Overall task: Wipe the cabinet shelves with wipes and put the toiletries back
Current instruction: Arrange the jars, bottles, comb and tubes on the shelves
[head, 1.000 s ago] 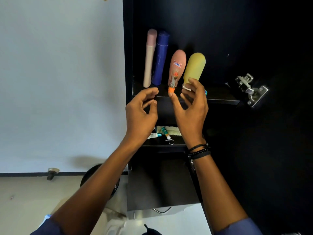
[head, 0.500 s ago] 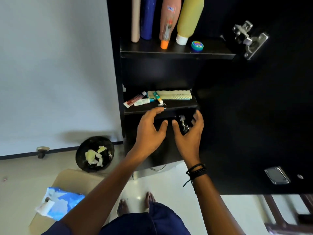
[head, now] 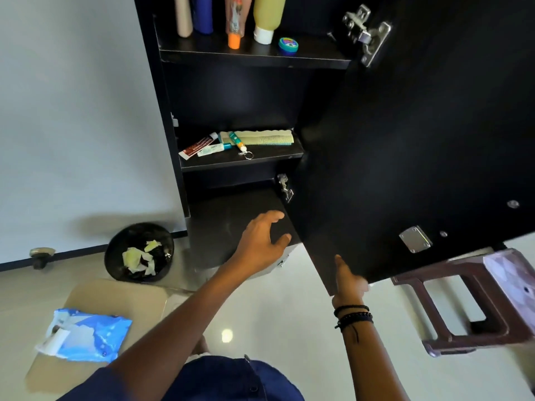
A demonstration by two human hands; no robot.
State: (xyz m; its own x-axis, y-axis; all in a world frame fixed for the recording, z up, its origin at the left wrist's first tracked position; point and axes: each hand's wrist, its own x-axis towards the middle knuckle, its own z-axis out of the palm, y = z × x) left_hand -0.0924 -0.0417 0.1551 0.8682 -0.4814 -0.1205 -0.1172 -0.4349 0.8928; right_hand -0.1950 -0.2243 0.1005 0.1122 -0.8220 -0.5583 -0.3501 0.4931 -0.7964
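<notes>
**A:** What fills my view?

**B:** Mostly the black cabinet door (head: 405,125), swung open on the right, silver hinge (head: 365,34) at its top. Left of it stands the black open cabinet (head: 170,111), and a dark brown plastic stool (head: 474,299) sits on the pale floor below the door.

**A:** Where are my hands?

**B:** My right hand (head: 348,280) grips the door's bottom edge, thumb on the inner face, the other fingers hidden behind. My left hand (head: 265,241) hovers with fingers spread over the bare bottom shelf (head: 228,224), holding nothing.

**A:** And the toiletries?

**B:** On the top shelf (head: 254,56): a beige tube (head: 183,17), a blue bottle (head: 203,14), a pink bottle with an orange cap (head: 235,27), a yellow bottle with a white cap (head: 267,17), then a small blue round tin (head: 288,45). On the middle shelf (head: 243,162): a pale green comb (head: 263,137), a red and white tube (head: 197,146), a small white tube (head: 212,149) and a little green stick on a key ring (head: 238,143).

**A:** Any writing?

**B:** Print shows on the tubes and the pink bottle, too blurred to read.

**A:** On the floor?

**B:** A black round bin of crumpled wipes (head: 139,251) by the wall, and a blue wipes pack (head: 84,334) on a beige board (head: 115,302).
</notes>
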